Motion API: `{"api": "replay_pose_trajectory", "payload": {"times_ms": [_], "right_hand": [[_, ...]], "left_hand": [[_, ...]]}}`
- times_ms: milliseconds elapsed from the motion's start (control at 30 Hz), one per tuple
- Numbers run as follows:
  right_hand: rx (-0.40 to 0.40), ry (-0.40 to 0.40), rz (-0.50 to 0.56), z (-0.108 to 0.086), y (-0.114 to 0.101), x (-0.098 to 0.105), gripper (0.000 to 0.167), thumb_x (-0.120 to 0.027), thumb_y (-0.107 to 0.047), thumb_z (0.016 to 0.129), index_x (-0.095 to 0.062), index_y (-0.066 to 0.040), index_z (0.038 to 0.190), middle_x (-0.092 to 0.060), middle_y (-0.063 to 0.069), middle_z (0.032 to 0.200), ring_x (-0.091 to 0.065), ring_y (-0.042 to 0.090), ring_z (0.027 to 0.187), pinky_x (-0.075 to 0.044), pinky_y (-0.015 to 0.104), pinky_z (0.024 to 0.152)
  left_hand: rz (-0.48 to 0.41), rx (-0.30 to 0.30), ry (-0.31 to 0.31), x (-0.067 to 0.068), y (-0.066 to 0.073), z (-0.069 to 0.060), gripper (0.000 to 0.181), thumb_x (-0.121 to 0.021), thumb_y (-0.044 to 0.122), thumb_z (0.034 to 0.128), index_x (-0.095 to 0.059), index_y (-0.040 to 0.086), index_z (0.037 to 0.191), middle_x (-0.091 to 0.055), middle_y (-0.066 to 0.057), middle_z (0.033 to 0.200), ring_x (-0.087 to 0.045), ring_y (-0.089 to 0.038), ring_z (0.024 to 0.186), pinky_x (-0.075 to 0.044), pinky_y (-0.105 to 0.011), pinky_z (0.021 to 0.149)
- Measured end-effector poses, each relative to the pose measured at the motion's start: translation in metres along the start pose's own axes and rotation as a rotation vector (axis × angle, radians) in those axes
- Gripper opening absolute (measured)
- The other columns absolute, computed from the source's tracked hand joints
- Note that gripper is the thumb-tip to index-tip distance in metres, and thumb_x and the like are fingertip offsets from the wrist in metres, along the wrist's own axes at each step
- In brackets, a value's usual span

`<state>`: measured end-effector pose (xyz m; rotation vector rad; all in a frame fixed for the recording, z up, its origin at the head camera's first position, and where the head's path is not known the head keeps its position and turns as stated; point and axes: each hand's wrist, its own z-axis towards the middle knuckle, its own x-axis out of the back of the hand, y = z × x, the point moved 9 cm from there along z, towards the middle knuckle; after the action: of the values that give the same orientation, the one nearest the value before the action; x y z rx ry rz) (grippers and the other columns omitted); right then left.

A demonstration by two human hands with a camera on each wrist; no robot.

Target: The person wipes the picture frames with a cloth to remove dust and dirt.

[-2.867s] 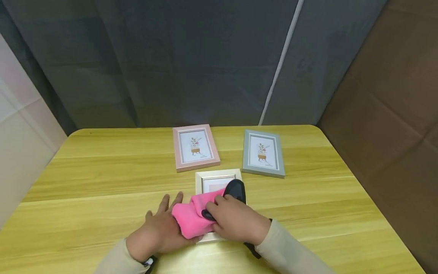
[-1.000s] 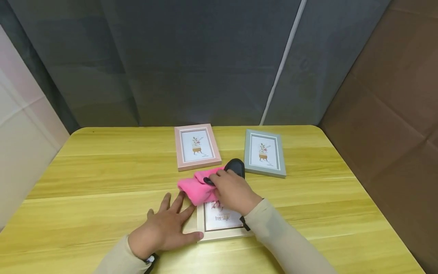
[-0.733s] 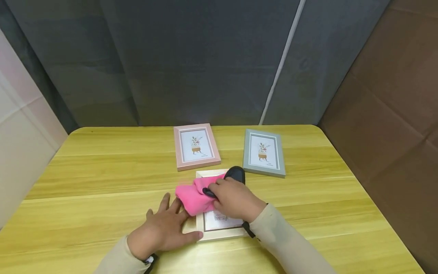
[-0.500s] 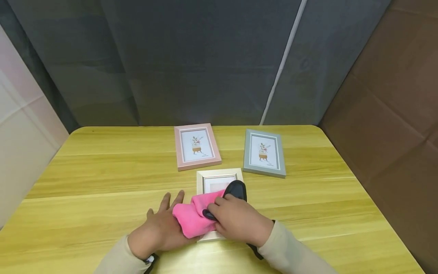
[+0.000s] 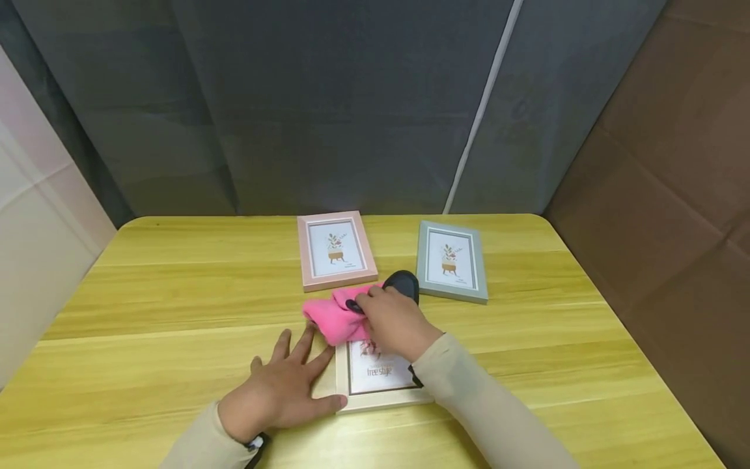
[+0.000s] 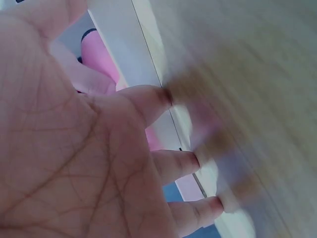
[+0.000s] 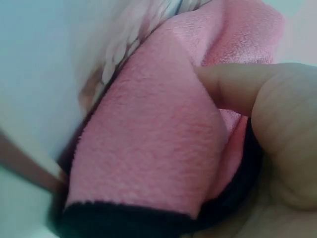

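My right hand (image 5: 398, 320) grips a bunched pink fleece cloth (image 5: 334, 318) with black edging. In the right wrist view, the thumb presses into a fold of the cloth (image 7: 143, 134). The cloth lies over the far end of a cream picture frame (image 5: 381, 398), hiding that end. Lower on the frame's picture, red flowers and the words "free style" show. My left hand (image 5: 281, 391) lies with fingers spread at the frame's left side, its thumb on the near left corner. The left wrist view shows its palm (image 6: 74, 148), with the cloth beyond.
Farther back on the wooden table (image 5: 176, 293) lie a pink picture frame (image 5: 338, 283) to the left and a grey-blue one (image 5: 451, 292) to the right, both face up with plant pictures. A dark cloth backdrop (image 5: 322, 111) stands behind the table, a brown one (image 5: 662, 195) at the right.
The right hand and cloth have slid down the cream frame toward its near end, then back up to the far end, uncovering the lower picture. The left hand has stayed nearly still.
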<state>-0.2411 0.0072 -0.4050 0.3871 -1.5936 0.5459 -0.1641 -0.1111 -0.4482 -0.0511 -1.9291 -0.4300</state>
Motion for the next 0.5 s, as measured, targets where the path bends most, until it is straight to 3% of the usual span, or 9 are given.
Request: {"api": "replay_pose_trajectory", "payload": {"times_ms": [167,400,500], "right_hand": [[0.015,-0.028,0.011,0.0,0.0,-0.002,0.028,-0.07,-0.022,0.092,-0.066,-0.013,0.117,-0.065,0.004,0.103,-0.062,0.024,0.094,-0.054,0.038,0.083],[0.177,-0.014,-0.041,-0.033,-0.021,-0.006,0.022,-0.07,-0.026,0.088,-0.067,-0.013,0.106,-0.062,0.0,0.091,-0.059,0.02,0.085,-0.052,0.034,0.076],[0.242,-0.036,-0.035,-0.047,-0.031,-0.006,0.019,-0.07,-0.024,0.086,-0.065,-0.014,0.102,-0.06,-0.002,0.087,-0.057,0.017,0.082,-0.05,0.032,0.078]], "left_hand": [[0.0,0.002,0.004,0.0,0.001,0.0,0.093,-0.05,0.081,0.0801,-0.043,0.023,0.152,-0.017,-0.019,0.162,-0.015,-0.055,0.142,-0.025,-0.086,0.086],[-0.03,0.017,0.004,0.0,0.0,0.0,0.099,-0.055,0.08,0.0788,-0.046,0.01,0.149,-0.027,-0.021,0.158,-0.015,-0.056,0.141,-0.023,-0.086,0.086],[-0.041,0.041,0.013,0.001,0.0,0.0,0.101,-0.054,0.082,0.0771,-0.045,0.013,0.15,-0.027,-0.019,0.159,-0.016,-0.054,0.142,-0.025,-0.085,0.087]]}}
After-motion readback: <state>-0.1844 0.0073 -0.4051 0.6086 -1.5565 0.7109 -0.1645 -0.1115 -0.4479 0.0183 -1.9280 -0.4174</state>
